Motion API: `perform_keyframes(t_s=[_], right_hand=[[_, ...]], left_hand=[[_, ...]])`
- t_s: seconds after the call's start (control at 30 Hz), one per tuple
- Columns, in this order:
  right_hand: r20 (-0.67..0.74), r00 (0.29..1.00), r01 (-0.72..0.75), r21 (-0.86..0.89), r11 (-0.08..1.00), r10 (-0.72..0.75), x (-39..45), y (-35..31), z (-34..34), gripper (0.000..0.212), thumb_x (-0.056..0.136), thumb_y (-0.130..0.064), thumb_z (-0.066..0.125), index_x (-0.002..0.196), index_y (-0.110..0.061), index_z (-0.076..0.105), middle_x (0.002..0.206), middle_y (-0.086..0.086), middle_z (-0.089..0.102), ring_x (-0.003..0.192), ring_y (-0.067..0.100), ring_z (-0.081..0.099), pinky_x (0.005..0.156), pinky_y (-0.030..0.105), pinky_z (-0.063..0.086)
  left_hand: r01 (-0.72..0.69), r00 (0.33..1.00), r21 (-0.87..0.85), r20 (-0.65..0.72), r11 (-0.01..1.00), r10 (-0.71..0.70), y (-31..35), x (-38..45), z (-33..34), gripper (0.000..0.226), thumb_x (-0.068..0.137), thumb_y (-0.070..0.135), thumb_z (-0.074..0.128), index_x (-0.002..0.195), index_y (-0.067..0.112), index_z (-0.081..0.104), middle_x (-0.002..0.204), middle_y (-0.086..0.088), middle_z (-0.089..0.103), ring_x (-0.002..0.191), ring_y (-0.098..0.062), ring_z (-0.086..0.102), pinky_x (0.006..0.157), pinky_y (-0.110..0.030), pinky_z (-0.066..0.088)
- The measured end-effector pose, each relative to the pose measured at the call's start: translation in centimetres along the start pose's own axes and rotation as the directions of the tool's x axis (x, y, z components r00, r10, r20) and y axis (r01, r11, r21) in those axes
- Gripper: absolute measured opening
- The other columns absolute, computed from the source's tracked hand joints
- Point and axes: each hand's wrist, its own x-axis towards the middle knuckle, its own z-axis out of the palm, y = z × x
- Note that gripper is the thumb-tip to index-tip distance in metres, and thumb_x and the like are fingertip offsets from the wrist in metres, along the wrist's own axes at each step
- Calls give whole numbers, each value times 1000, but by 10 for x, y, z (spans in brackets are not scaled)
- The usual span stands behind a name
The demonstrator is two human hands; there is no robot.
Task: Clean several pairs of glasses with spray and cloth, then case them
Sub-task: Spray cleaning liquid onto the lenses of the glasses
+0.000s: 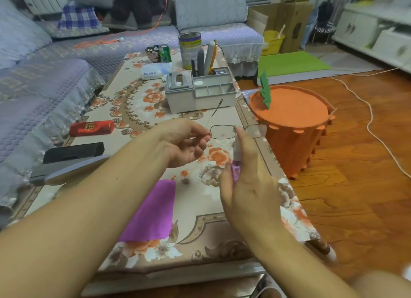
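Wire-rimmed glasses (235,131) pinched in left hand (189,142) grip, right hand (249,186) grip curled round spray bottle (236,162)

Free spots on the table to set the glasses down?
Bare cloth between the red case and grey organizer; more right of the purple cloth, under the right hand. The far end around the tin and the left edge by the black case are crowded.

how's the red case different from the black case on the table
The red case is glossy with a gold emblem; the black case is matte and plain. The red one lies farther from the person, the black one nearer, beside a grey case. Both are long, closed and untouched by either hand.
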Motion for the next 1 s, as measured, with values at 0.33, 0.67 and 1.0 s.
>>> perform_keyframes(t_s=[0.33,0.67,1.0], right_hand=[[-49,994,-93,20,995,94,-2,24,-14,60,90,-5,60,140,-23,34,96,10,61,61,36,54,46,42,44],[-203,963,-189,-41,981,177,4,52,-47,65,96,-9,55,151,-23,24,90,7,56,58,27,51,45,46,46],[-255,943,-230,-27,973,216,2,60,-63,50,94,-7,57,138,-20,36,88,9,59,62,25,51,51,36,40]], left_hand=[[44,997,-14,56,999,-43,-5,21,31,6,89,0,63,92,-2,67,64,-7,62,53,-10,50,51,-17,40],[60,994,-50,95,997,-55,-1,26,39,17,88,0,63,103,-4,69,67,-7,63,55,-10,53,52,-17,43],[64,989,6,135,998,-64,6,21,63,12,89,1,63,98,-1,70,67,-6,62,55,-10,53,48,-17,45]])
